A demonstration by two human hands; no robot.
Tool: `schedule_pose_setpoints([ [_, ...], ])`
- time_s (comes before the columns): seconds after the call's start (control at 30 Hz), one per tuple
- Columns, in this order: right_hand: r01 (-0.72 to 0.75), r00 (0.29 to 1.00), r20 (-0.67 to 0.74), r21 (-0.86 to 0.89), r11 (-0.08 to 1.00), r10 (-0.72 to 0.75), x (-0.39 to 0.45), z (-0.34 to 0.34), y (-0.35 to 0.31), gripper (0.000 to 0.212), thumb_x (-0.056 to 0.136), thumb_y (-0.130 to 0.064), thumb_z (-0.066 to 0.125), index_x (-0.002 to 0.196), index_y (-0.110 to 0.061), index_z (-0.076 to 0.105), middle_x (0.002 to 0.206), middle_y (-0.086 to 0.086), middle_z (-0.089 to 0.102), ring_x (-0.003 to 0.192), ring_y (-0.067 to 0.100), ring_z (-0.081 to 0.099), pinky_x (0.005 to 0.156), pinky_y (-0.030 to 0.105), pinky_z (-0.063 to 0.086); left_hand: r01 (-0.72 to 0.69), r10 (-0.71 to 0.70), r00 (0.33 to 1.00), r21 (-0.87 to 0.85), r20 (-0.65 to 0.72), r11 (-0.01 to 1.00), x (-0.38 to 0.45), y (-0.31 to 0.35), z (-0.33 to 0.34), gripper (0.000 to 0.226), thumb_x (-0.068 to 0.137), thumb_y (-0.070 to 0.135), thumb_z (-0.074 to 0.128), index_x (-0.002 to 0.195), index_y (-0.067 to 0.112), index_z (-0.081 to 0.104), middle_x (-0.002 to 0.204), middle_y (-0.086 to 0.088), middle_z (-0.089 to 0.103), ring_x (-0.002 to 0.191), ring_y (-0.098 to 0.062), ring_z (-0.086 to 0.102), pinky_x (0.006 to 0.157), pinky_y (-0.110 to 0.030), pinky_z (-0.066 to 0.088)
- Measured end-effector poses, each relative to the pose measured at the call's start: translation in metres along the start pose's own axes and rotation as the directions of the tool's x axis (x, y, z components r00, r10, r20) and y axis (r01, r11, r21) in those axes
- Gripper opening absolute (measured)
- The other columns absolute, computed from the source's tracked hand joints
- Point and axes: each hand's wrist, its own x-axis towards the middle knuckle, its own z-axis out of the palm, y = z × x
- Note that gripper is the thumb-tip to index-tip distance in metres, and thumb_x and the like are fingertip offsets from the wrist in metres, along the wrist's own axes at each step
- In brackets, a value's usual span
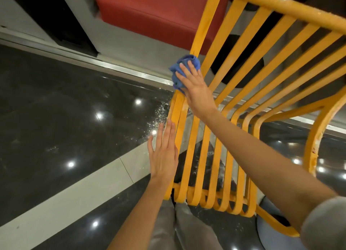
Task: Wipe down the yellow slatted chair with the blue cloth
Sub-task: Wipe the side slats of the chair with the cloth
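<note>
Resting flat against the left seat edge of the chair [206, 25], my left hand [163, 152] had its fingers straight and held nothing. At the backrest's left post, the cloth [178, 71] sat bunched under my right hand [194, 86], whose straight fingers pressed it to the frame.

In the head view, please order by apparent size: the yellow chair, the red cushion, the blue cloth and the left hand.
1. yellow chair
2. red cushion
3. left hand
4. blue cloth
The last two are unsure: the right hand covers part of the cloth, and the cloth lies farther away.
</note>
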Motion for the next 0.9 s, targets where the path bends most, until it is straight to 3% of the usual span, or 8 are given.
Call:
schedule_pose_setpoints([
  [0.13,0.089,0.992,0.085,0.058,0.994,-0.094,-0.067,0.012,-0.020,0.061,0.088,0.008,0.061,0.144,-0.008,0.044,0.155,0.012,0.034,0.147,0.029,0.019,0.117,0.045,0.030,0.009,-0.009,1.000,0.014,-0.013,1.000,-0.003,-0.002,0.003,0.068,0.101,0.025,0.040,0.157,0.023,0.003,0.165,0.006,0.000,0.152,-0.016,0.004,0.115,-0.052,0.027],
  [0.33,-0.184,0.980,-0.034,0.196,0.963,0.195,-0.020,-0.005,-0.023,0.050,0.100,-0.006,0.049,0.148,-0.008,0.036,0.160,0.009,0.021,0.149,0.026,0.007,0.101,0.027,0.040,-0.005,0.007,0.999,0.039,-0.046,0.999,-0.003,0.000,0.006,0.070,0.098,0.024,0.043,0.157,0.019,0.006,0.165,0.003,0.002,0.152,-0.019,0.007,0.113,-0.054,0.029],
  [0.43,-0.221,0.964,-0.112,0.178,0.959,0.242,0.003,0.007,-0.021,0.051,0.098,-0.001,0.050,0.147,-0.006,0.038,0.159,0.007,0.019,0.149,0.026,0.006,0.111,0.035,0.036,-0.008,0.010,0.999,0.034,-0.053,0.999,-0.002,0.001,0.005,0.065,0.098,0.025,0.036,0.157,0.019,0.009,0.165,0.003,0.006,0.151,-0.019,0.011,0.111,-0.055,0.032],
  [0.5,-0.111,0.992,-0.042,0.105,0.988,0.116,-0.024,0.019,-0.025,0.054,0.093,0.006,0.055,0.144,-0.006,0.042,0.158,0.010,0.026,0.149,0.028,0.010,0.115,0.051,0.031,0.000,0.002,0.998,0.033,-0.060,0.999,-0.001,0.002,0.004,0.065,0.097,0.025,0.033,0.157,0.019,0.010,0.165,0.003,0.007,0.151,-0.020,0.014,0.110,-0.054,0.032],
  [0.57,0.053,0.997,0.056,0.077,0.996,-0.057,-0.064,0.020,-0.027,0.059,0.088,0.009,0.061,0.142,-0.006,0.045,0.155,0.011,0.033,0.149,0.025,0.015,0.112,0.051,0.035,0.006,-0.004,0.998,0.036,-0.060,0.999,-0.001,0.003,0.002,0.064,0.096,0.027,0.029,0.157,0.019,0.012,0.165,0.002,0.009,0.151,-0.020,0.015,0.110,-0.053,0.032],
  [0.63,0.121,0.989,0.075,0.097,0.988,-0.129,-0.077,0.014,-0.018,0.060,0.087,0.006,0.065,0.142,-0.005,0.045,0.154,0.012,0.035,0.148,0.022,0.014,0.112,0.045,0.038,0.007,-0.004,0.998,0.049,-0.063,0.999,-0.001,0.004,0.001,0.064,0.096,0.028,0.029,0.157,0.018,0.013,0.165,0.001,0.010,0.150,-0.021,0.016,0.110,-0.053,0.033],
  [0.8,-0.175,0.970,-0.113,0.301,0.938,0.217,-0.026,0.022,-0.031,0.047,0.097,-0.002,0.052,0.143,-0.005,0.044,0.158,0.006,0.019,0.150,0.030,0.008,0.119,0.015,0.008,-0.001,0.008,0.997,0.098,-0.076,0.995,-0.002,0.003,0.001,0.067,0.095,0.028,0.036,0.157,0.016,0.012,0.165,0.000,0.009,0.150,-0.022,0.017,0.110,-0.053,0.032],
  [0.9,-0.108,0.991,-0.051,0.271,0.957,0.126,-0.047,0.031,-0.042,0.053,0.096,0.003,0.053,0.146,-0.009,0.040,0.159,0.005,0.021,0.150,0.026,0.005,0.121,0.026,0.015,-0.007,0.016,0.997,0.106,-0.080,0.994,-0.002,0.004,0.000,0.065,0.096,0.028,0.032,0.157,0.016,0.012,0.165,0.000,0.009,0.150,-0.022,0.018,0.110,-0.052,0.032],
])
